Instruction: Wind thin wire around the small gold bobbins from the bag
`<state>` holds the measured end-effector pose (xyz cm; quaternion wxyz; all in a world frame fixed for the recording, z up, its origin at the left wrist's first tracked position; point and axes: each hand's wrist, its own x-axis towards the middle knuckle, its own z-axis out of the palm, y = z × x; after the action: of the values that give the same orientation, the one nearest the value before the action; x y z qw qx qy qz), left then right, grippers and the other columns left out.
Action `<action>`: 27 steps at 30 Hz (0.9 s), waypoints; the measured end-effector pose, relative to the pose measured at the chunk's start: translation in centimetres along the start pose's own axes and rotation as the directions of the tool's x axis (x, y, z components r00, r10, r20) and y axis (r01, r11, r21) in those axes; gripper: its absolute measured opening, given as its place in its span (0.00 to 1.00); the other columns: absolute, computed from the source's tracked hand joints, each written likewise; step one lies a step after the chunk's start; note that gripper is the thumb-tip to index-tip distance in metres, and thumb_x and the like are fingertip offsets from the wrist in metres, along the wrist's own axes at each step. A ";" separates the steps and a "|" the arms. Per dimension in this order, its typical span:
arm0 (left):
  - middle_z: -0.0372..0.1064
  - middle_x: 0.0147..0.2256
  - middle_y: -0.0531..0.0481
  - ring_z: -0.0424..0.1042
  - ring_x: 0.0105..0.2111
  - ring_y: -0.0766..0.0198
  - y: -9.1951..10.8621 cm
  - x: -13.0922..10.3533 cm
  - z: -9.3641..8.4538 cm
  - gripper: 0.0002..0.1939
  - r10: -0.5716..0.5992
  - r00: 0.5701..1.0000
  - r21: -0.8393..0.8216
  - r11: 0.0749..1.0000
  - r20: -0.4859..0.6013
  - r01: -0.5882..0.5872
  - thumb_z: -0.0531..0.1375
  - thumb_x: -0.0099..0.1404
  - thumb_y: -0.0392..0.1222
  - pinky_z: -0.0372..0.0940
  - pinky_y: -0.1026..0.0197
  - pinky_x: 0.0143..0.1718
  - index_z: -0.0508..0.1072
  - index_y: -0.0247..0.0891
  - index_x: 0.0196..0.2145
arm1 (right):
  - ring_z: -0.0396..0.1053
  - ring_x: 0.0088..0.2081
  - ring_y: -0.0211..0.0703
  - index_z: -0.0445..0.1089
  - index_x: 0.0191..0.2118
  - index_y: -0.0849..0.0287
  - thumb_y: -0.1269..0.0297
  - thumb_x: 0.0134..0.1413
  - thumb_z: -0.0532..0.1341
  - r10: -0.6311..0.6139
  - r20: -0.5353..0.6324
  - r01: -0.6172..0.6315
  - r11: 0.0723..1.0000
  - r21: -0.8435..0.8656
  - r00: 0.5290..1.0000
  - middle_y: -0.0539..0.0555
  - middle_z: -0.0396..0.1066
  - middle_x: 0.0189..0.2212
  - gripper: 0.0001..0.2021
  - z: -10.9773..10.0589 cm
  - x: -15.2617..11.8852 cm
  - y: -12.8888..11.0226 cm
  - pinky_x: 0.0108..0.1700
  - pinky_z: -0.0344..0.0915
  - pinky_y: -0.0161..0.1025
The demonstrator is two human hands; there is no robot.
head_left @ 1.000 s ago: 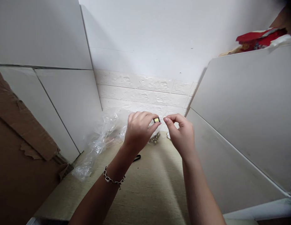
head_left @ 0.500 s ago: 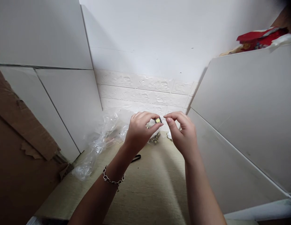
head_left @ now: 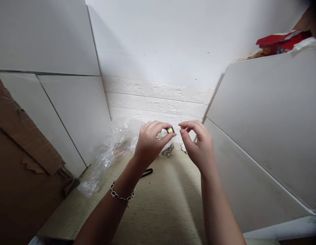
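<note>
Above the worktop [head_left: 170, 207], both my forearms reach forward and slant inward, bringing my hands close together at either side of one small yellow-and-black part [head_left: 170, 130]. My left hand [head_left: 151, 139] is to the left of that part, palm down with the fingers curled, and pinches it between thumb and index finger. My right hand [head_left: 200, 146] is just to the right of the part, thumb and index finger reaching towards it with a slight gap between their tips. Fine wires [head_left: 176, 128] show between the part and those fingertips; I cannot tell whether I have hold of one.

Below the part in my view lies a heap of small dark-and-yellow pieces [head_left: 168, 150]. Lower and to the left of it is a black object [head_left: 147, 173], half hidden by my left arm. Farther left of the part spreads crumpled clear plastic [head_left: 105, 160]; beyond it stands the brick-patterned wall [head_left: 158, 102].
</note>
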<state>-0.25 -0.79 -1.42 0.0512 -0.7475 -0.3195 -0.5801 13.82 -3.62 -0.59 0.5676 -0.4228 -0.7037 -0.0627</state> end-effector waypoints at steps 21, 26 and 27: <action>0.69 0.33 0.51 0.66 0.35 0.67 0.7 -0.1 0.3 0.11 -0.262 0.957 -0.333 0.897 0.126 0.289 0.60 0.53 0.44 0.61 0.64 0.38 0.70 0.38 0.34 | 0.64 0.30 0.35 0.65 0.29 0.57 0.67 0.50 0.54 0.132 0.094 -0.145 0.977 0.155 0.987 0.48 0.68 0.27 0.04 0.5 -0.3 0.2 0.33 0.60 0.34; 0.68 0.31 0.51 0.65 0.34 0.68 0.7 -0.2 0.6 0.11 -0.346 0.920 -0.457 0.799 0.183 0.391 0.61 0.52 0.45 0.61 0.66 0.37 0.70 0.37 0.33 | 0.65 0.30 0.35 0.65 0.29 0.56 0.68 0.50 0.54 0.123 -0.018 -0.119 0.981 0.154 0.992 0.48 0.67 0.26 0.03 0.8 -0.4 -0.1 0.34 0.61 0.34; 0.68 0.31 0.51 0.65 0.34 0.68 0.7 -0.2 0.6 0.11 -0.347 0.920 -0.475 0.788 0.184 0.392 0.61 0.52 0.44 0.61 0.66 0.37 0.70 0.37 0.32 | 0.64 0.30 0.35 0.65 0.29 0.56 0.68 0.50 0.54 0.118 -0.040 -0.111 0.983 0.149 0.992 0.48 0.67 0.26 0.03 0.9 -0.4 -0.1 0.34 0.61 0.35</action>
<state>0.66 -1.17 -1.58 -0.2738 -0.6820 -0.2993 -0.6086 13.10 -3.37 -1.20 0.6165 -0.4181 -0.6670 0.0115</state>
